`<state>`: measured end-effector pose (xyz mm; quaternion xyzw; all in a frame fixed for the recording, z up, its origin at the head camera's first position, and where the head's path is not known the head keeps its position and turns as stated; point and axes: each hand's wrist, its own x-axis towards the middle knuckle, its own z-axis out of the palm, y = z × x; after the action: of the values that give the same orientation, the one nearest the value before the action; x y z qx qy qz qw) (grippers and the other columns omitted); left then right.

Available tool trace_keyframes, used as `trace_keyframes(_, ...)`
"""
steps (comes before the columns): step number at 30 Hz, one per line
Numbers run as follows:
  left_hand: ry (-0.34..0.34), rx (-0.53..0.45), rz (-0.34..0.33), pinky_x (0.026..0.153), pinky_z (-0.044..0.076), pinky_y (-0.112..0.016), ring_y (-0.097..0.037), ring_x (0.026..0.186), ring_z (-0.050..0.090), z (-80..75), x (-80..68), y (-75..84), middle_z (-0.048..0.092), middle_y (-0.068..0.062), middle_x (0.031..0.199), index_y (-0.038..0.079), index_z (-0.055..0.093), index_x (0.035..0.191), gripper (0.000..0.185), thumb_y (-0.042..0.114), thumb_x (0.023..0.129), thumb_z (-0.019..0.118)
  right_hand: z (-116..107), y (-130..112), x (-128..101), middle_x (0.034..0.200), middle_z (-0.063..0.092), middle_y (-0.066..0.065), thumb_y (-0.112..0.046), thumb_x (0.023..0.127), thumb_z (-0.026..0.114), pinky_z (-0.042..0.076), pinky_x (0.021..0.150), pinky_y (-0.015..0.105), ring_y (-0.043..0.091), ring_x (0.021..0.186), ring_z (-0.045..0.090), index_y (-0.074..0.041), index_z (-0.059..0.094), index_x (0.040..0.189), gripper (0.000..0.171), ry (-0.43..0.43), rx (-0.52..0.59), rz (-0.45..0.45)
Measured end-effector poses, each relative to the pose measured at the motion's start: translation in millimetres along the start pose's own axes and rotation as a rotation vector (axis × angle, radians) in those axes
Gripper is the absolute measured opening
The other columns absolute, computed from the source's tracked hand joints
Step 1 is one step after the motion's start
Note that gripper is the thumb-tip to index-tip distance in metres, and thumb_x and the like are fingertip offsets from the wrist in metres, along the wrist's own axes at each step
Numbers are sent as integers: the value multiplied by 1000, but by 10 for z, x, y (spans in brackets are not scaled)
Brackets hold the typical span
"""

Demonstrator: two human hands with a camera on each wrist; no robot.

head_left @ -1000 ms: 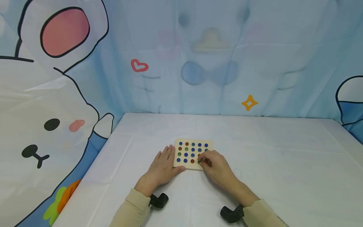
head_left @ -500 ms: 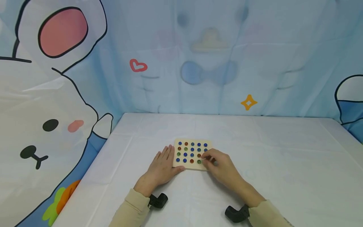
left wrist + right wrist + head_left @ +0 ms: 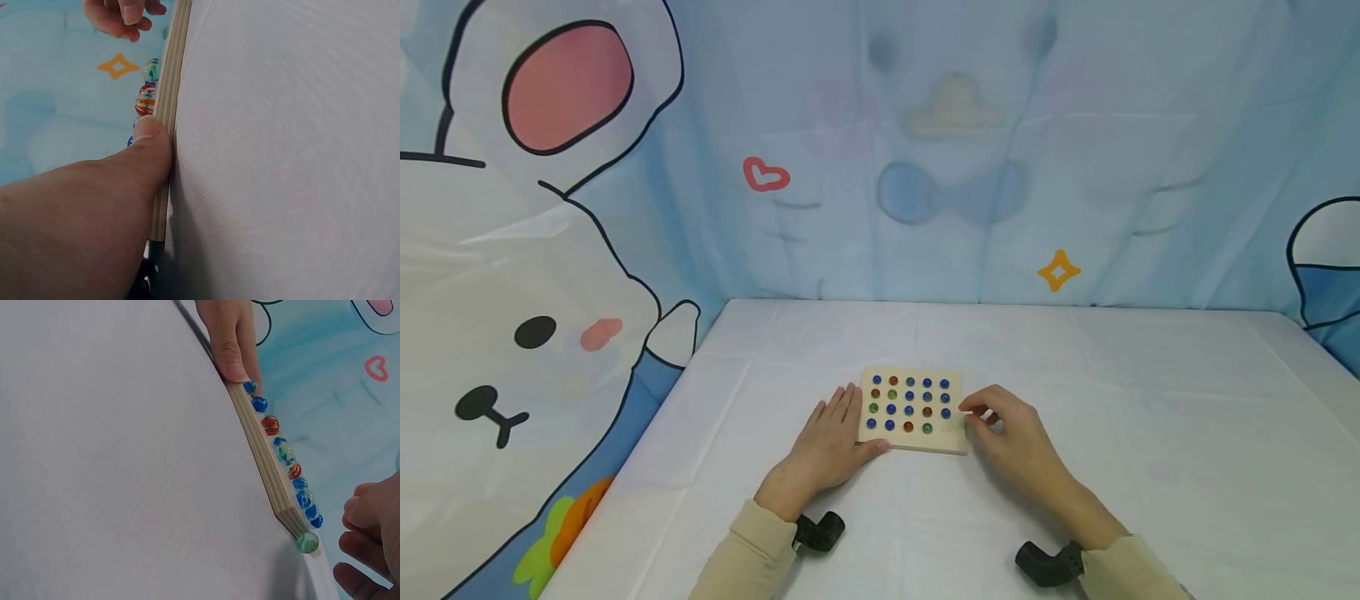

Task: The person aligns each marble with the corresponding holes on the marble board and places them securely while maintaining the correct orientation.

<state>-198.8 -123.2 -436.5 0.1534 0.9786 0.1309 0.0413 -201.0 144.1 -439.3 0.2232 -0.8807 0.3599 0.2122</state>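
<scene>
A pale wooden board (image 3: pixel 953 437) lies on the white table, with rows of blue, red-brown and green glass marbles in it. My left hand (image 3: pixel 823 450) rests flat along its left side, fingers straight, thumb on the front edge. Just off the board's right edge is my right hand (image 3: pixel 1015 433), fingers loosely bent, nothing visible between them. In the right wrist view, a green marble (image 3: pixel 307 542) sits low by the board's right front corner, apart from the right fingers (image 3: pixel 365 550). Whether it touches the board I cannot tell; the right hand hides it in the head view.
White cloth (image 3: pixel 1150 417) covers the table around the board. A blue curtain (image 3: pixel 1120 150) with cartoon prints hangs behind and at the left. Black angled wrist mounts (image 3: pixel 1048 565) stick out from both sleeves.
My right hand has moved right, from over the board's front right corner to beyond its right edge. A green marble and a blue one there are now uncovered. The left hand stays put.
</scene>
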Motion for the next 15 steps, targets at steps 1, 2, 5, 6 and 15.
trace_keyframes(1,-2,-1,-1,125,18,-50,-31,154,15,3,-1,1,17,-16,165,-1,16,157,91,59,98,48,-9,18,-6,93,69,-1,9,82,73,57,70,29,11,84,62,-8,70,97,22,5,-8,-2)
trace_keyframes(2,-1,-2,0,125,18,-50,-31,154,15,6,1,1,17,-16,165,-1,16,157,91,59,98,48,-17,34,-13,92,69,-1,9,82,73,57,70,29,11,83,62,-8,70,97,22,9,-8,-4)
trace_keyframes(5,1,-5,2,124,18,-51,-32,154,15,11,3,0,17,-16,165,-1,16,157,91,59,97,49,-29,73,-32,91,68,0,10,81,73,57,69,29,13,82,61,-7,70,96,23,19,-5,-12)
trace_keyframes(6,2,-6,3,124,18,-51,-32,154,15,13,4,0,17,-16,165,-1,17,157,91,59,97,49,-31,85,-38,91,68,0,11,81,73,57,69,28,13,82,61,-7,70,95,23,21,-4,-10)
trace_keyframes(15,6,-1,4,124,19,-51,-32,154,16,6,0,4,19,-17,165,-2,17,157,91,59,98,49,-5,138,-80,93,68,0,6,83,72,54,70,24,9,82,58,-8,69,99,21,-37,-25,69)
